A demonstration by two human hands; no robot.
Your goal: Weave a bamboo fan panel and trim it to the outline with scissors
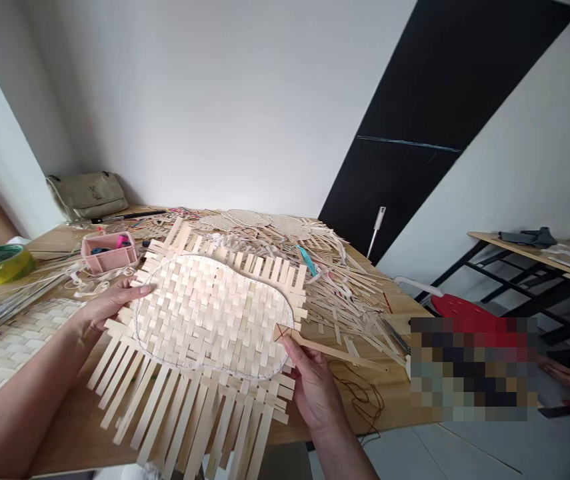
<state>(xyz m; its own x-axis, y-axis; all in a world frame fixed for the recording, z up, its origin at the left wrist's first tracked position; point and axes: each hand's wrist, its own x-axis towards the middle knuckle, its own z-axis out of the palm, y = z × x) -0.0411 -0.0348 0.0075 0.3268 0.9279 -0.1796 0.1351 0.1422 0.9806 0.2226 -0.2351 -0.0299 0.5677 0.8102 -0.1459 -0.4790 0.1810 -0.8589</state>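
A woven mat of pale flat strips (pixel 209 313) is held up in front of me. A white stitched cord traces a curved, bean-like outline on it, and loose strip ends stick out all round. My left hand (pixel 107 303) grips the mat's left edge, thumb on top. At the right end my right hand (pixel 315 380) is closed on the mat, with its thumb by a small tan piece (pixel 281 333) marked with a dark red cross. From there a long tan strip (pixel 337 350) runs out to the right. Most right fingers are hidden behind the mat.
Loose strips (pixel 345 293) are heaped on the wooden table behind the mat. A pink box (pixel 109 253), a tape roll (pixel 2 265) and a bag (pixel 87 195) stand to the left. Brown thread (pixel 365 397) hangs near the table's edge. A red stool (pixel 469 313) stands at the right.
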